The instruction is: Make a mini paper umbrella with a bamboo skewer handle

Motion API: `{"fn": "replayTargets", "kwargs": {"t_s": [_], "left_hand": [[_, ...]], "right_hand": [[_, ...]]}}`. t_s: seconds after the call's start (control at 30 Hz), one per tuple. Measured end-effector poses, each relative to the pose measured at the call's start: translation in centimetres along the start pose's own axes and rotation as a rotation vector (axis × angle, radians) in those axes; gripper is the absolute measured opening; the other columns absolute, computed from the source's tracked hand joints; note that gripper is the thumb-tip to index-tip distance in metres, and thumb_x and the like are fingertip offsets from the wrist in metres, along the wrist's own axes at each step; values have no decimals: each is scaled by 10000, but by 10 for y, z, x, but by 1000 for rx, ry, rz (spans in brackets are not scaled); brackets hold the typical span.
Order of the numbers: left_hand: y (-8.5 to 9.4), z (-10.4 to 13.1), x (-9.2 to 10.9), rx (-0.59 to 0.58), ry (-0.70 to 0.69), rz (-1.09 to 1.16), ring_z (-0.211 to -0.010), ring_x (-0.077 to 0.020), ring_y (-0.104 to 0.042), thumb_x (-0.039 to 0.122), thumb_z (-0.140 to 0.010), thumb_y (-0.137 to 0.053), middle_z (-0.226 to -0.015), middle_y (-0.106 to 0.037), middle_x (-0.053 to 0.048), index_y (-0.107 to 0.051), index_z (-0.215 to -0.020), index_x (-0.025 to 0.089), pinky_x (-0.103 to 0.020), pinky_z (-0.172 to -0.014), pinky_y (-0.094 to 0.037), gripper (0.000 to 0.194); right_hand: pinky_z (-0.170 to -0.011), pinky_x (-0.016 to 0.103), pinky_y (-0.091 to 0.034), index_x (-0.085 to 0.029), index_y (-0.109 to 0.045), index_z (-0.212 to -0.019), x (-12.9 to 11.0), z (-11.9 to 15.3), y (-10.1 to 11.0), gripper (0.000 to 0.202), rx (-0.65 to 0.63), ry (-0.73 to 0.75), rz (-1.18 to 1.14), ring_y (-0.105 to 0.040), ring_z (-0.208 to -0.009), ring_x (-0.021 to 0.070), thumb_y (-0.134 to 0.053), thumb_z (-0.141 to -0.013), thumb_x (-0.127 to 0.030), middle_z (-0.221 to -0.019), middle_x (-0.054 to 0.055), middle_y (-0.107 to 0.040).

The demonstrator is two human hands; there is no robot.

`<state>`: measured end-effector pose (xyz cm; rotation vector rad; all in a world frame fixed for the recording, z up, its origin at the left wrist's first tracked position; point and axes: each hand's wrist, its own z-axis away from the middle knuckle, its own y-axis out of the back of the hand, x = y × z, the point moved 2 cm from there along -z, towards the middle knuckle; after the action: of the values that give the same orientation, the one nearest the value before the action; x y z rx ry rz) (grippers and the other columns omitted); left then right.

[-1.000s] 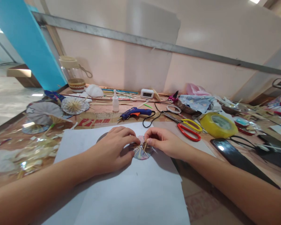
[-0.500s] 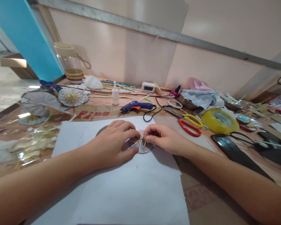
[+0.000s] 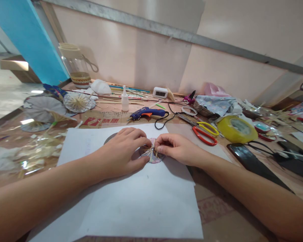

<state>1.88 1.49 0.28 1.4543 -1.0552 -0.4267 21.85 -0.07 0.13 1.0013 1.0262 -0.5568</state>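
A small round paper umbrella top (image 3: 154, 160) with thin bamboo ribs fanning from its centre lies on white paper sheets (image 3: 141, 201). My left hand (image 3: 126, 149) rests at its left side, thumb and forefinger gripping the edge from the front and back. On the opposite side, my right hand (image 3: 173, 149) has its thumb and forefinger pinched together over the ribs near the centre. Those fingertips hide whatever is between them. A dark grey round thing (image 3: 110, 137) shows partly behind my left hand.
Behind the paper lie a blue glue gun (image 3: 147, 113), a small white bottle (image 3: 124, 99) and scissors (image 3: 204, 134). Tape (image 3: 237, 128) and a black phone (image 3: 257, 164) are to the right. Finished-looking paper umbrellas (image 3: 78, 102) and a glass bottle (image 3: 77, 67) stand left.
The paper umbrella top appears slightly turned or tilted between my hands, its ribs lying at other angles. Both hands keep nearly the same place.
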Motion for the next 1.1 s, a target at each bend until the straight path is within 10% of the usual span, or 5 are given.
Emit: {"fn": "replayTargets", "kwargs": {"t_s": [1.1], "left_hand": [[-2,1,-2,7,-1,-18,-1098,-264,-546,391,-887,-551,-1163,-601,-54,-634,-1152,266,-437,-990,-400,305]], "right_hand": [[-632,268,-378,-178,-573,-792,0,0,0,62,-20,11,15,-479,-673,132,-565,-848,-203,-734,-9,-554]]}}
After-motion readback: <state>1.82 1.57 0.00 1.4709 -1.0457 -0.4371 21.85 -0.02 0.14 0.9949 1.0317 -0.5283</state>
